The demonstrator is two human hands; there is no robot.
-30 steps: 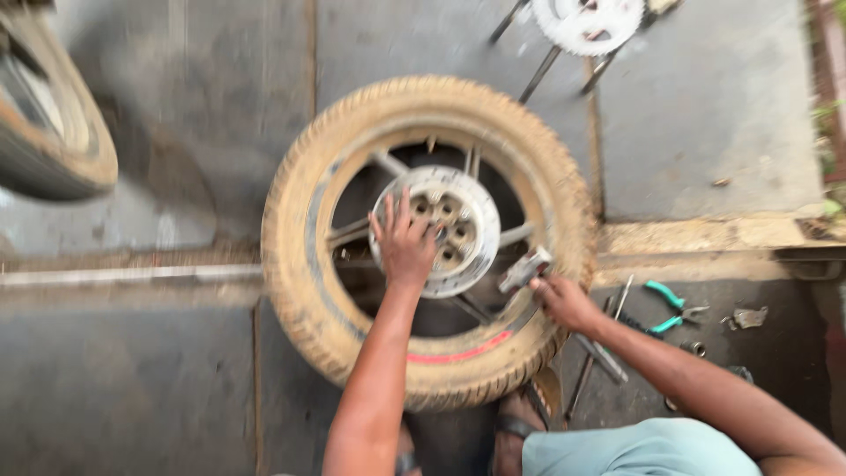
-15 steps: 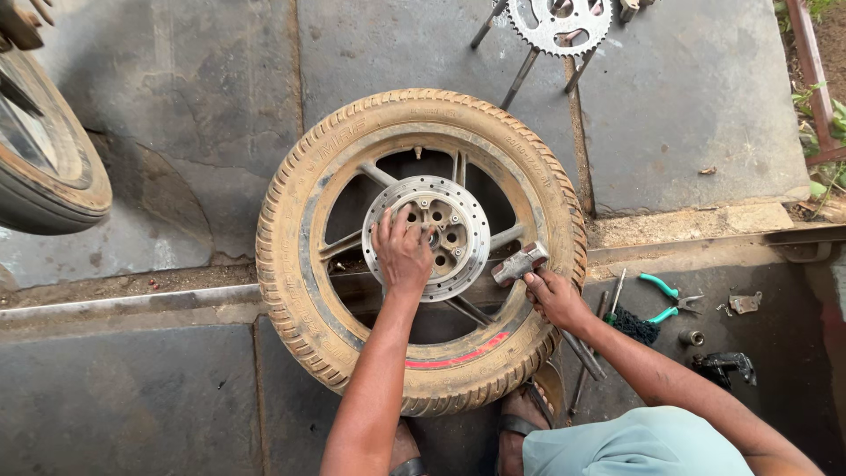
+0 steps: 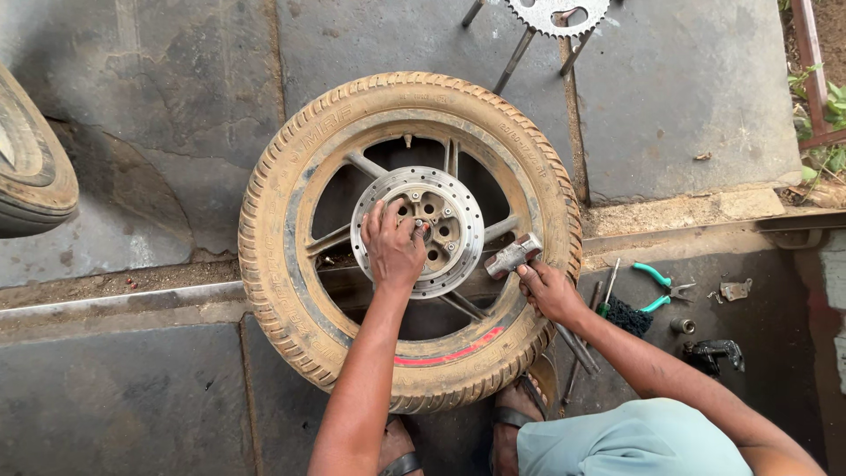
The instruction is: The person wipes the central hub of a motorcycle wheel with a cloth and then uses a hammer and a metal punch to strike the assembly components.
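Observation:
A dusty motorcycle wheel [image 3: 291, 291] with its tyre lies flat on the stone floor. A drilled brake disc [image 3: 458, 211] sits at its hub. My left hand [image 3: 394, 247] rests on the disc's centre, fingers curled over the hub bolts; whether it grips something small cannot be told. My right hand [image 3: 548, 289] is at the wheel's right inner rim, closed around the handle of a metal hammer [image 3: 511, 256] whose head points toward the disc.
Another tyre [image 3: 31, 167] is at the left edge. A sprocket [image 3: 557, 13] with rods lies at the top. Green-handled pliers [image 3: 656, 286], a screwdriver [image 3: 606, 291], small metal parts [image 3: 714, 353] and rods lie right of the wheel. My sandalled feet [image 3: 515, 405] are under the tyre's near edge.
The view has steadied and shifted slightly. My left hand has stayed on the hub and my right hand has kept the hammer near the rim.

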